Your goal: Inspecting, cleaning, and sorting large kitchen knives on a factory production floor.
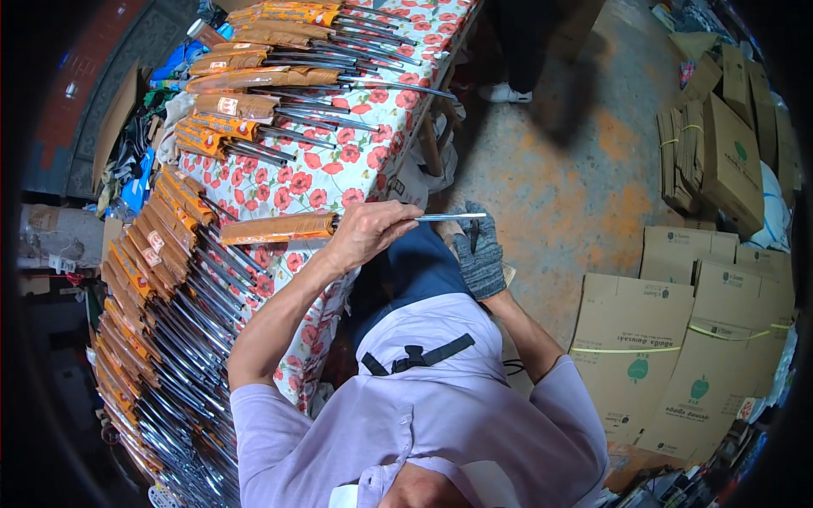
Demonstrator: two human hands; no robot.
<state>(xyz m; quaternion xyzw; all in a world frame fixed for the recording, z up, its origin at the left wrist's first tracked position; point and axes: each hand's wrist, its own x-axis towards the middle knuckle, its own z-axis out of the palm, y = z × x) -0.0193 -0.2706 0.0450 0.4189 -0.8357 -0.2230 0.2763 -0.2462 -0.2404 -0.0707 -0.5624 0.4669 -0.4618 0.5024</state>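
The left hand point(366, 233) has its fingers closed around the bare steel rods just past the orange paper sleeve point(279, 228) of a rod bundle point(339, 224), held level over the tabletop point(339, 173) edge; the gloved right hand point(479, 254) grasps the rod tips. The bundle looks stiff, fairly heavy and slick on the metal, so the sleeve is probably the surer hold. Rows of sleeved bundles point(161, 279) crowd the left; open room lies right, over the floor point(584, 169).

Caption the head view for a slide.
Left hand holds a wrapped-handle tool over a floral table; gloved right hand at its metal end.
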